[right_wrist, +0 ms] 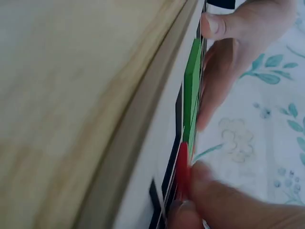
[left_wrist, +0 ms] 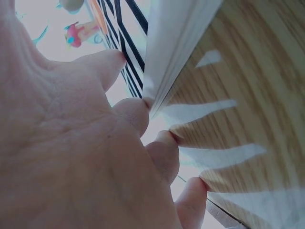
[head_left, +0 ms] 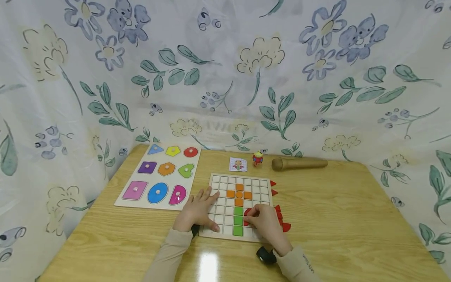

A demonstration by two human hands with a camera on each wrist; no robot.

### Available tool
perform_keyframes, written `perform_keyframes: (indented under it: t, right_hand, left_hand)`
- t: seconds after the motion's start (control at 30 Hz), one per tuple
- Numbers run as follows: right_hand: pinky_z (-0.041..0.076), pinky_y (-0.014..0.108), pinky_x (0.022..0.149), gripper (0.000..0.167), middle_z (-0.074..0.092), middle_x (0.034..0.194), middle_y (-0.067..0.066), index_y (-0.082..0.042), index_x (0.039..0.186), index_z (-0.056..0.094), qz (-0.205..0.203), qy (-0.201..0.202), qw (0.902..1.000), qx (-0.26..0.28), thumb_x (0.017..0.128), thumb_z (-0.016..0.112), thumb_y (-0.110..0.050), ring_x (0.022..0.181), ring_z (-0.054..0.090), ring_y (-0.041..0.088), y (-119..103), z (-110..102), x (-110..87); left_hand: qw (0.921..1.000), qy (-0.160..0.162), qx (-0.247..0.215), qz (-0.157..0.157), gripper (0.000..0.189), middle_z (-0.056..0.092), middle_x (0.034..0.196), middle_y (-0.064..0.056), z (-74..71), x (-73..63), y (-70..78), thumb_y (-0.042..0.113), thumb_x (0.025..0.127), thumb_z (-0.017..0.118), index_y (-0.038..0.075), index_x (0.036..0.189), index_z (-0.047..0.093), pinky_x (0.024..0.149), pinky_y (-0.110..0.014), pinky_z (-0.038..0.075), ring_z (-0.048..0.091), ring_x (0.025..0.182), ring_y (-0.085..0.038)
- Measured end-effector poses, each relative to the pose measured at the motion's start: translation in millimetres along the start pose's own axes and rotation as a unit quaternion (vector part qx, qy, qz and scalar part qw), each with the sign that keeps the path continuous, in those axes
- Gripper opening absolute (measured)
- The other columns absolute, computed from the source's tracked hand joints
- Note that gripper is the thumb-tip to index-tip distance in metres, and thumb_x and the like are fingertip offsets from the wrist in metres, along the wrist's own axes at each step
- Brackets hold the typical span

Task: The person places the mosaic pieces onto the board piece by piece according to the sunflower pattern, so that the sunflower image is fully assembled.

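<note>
A white grid board (head_left: pixel 225 180) lies on the table with flat pieces on it. An orange cross of squares has an orange round piece (head_left: pixel 239 194) at its centre, and a column of green squares (head_left: pixel 238 220) runs below. My right hand (head_left: pixel 265 223) pinches a red piece (right_wrist: pixel 182 164) between thumb and finger, just right of the green column; its outline is partly hidden by the fingers. On the board's left side, my left hand (head_left: pixel 198 209) rests with fingers spread. In the left wrist view its fingertips (left_wrist: pixel 164 138) reach the board's edge and the table.
Several red pieces (head_left: pixel 286 226) lie along the board's right edge. A shape puzzle board (head_left: pixel 123 201) with knobbed pieces is at the left. Behind the grid board are a pattern card (head_left: pixel 238 164), a small toy figure (head_left: pixel 257 158) and a wooden stick (head_left: pixel 303 163). Floral cloth (head_left: pixel 225 78) hangs behind.
</note>
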State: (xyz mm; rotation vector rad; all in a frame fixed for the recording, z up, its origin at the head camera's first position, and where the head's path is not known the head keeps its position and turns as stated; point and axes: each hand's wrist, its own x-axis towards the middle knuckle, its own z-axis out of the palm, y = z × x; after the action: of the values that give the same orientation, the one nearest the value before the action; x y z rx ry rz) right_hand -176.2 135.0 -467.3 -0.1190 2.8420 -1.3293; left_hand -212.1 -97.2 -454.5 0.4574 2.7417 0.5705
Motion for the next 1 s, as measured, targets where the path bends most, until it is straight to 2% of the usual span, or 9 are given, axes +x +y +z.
perform_keyframes:
  t: [0.13,0.3,0.4,0.53,0.63,0.73,0.93,1.0]
  right_hand:
    - [0.039,0.018,0.050,0.018,0.061,0.062,-0.004,-0.010,0.067,0.065,-0.015,0.002,0.9997,-0.021,0.078,0.080,-0.011,0.058,0.049,0.007,0,2,-0.5]
    - [0.048,0.020,0.050,0.014,0.065,0.065,0.001,-0.006,0.075,0.066,-0.006,-0.032,0.9985,0.044,0.080,0.078,-0.010,0.055,0.056,0.007,10,-6,6.2]
    - [0.051,0.022,0.051,0.011,0.066,0.070,0.005,-0.002,0.085,0.068,0.020,-0.049,0.9947,0.088,0.082,0.076,-0.008,0.056,0.058,0.011,17,-19,11.9]
    - [0.050,0.021,0.057,0.017,0.067,0.082,0.006,0.001,0.098,0.069,0.047,-0.036,0.9933,0.099,0.086,0.072,-0.009,0.066,0.058,0.010,31,-42,19.0]
    - [0.049,0.020,0.061,0.023,0.068,0.090,0.009,0.003,0.106,0.068,0.052,-0.027,0.9934,0.099,0.088,0.070,-0.010,0.073,0.058,0.009,44,-60,20.9]
    - [0.051,0.020,0.063,0.026,0.069,0.093,0.011,0.006,0.108,0.066,0.050,-0.046,0.9927,0.100,0.088,0.070,-0.010,0.075,0.059,0.010,58,-76,19.2]
    - [0.053,0.023,0.064,0.026,0.066,0.088,0.011,0.008,0.105,0.065,0.042,-0.121,0.9885,0.080,0.086,0.071,-0.009,0.075,0.059,0.013,73,-95,14.0]
    - [0.052,0.024,0.063,0.026,0.064,0.086,0.010,0.007,0.102,0.065,0.045,-0.121,0.9894,0.067,0.084,0.074,-0.009,0.074,0.057,0.014,73,-96,14.0]
  left_hand:
    - [1.0000,0.000,0.000,-0.001,0.112,0.015,0.163,-0.015,-2.3,-2.2,1.0,0.046,0.060,0.088,0.018,0.152,0.032,0.118,-0.063,0.011,0.012,0.150,-0.041]
    - [1.0000,0.001,0.000,0.001,0.111,0.015,0.163,-0.016,-3.2,-2.9,2.6,0.045,0.061,0.088,0.016,0.152,0.032,0.118,-0.063,0.011,0.012,0.149,-0.042]
    - [1.0000,-0.002,-0.003,0.001,0.111,0.014,0.163,-0.016,-2.8,-2.5,3.2,0.045,0.061,0.088,0.017,0.152,0.032,0.118,-0.063,0.010,0.012,0.149,-0.042]
    - [1.0000,-0.001,0.004,-0.001,0.111,0.015,0.163,-0.015,-1.7,-2.0,2.7,0.046,0.061,0.088,0.018,0.153,0.032,0.118,-0.063,0.010,0.012,0.150,-0.041]
    - [1.0000,0.001,0.005,-0.001,0.111,0.015,0.163,-0.015,-0.2,-1.3,1.9,0.046,0.061,0.088,0.018,0.153,0.032,0.118,-0.063,0.010,0.012,0.150,-0.041]
    - [1.0000,0.000,0.004,0.000,0.111,0.015,0.163,-0.015,1.2,-1.0,2.0,0.047,0.060,0.088,0.018,0.152,0.032,0.118,-0.064,0.011,0.012,0.149,-0.042]
    - [1.0000,0.002,0.006,0.000,0.112,0.015,0.163,-0.016,1.1,-0.9,3.0,0.048,0.060,0.088,0.018,0.152,0.032,0.117,-0.065,0.011,0.012,0.149,-0.042]
    - [1.0000,0.002,0.008,0.000,0.112,0.015,0.163,-0.016,0.6,-0.5,3.0,0.048,0.060,0.088,0.018,0.153,0.032,0.118,-0.064,0.011,0.012,0.149,-0.042]
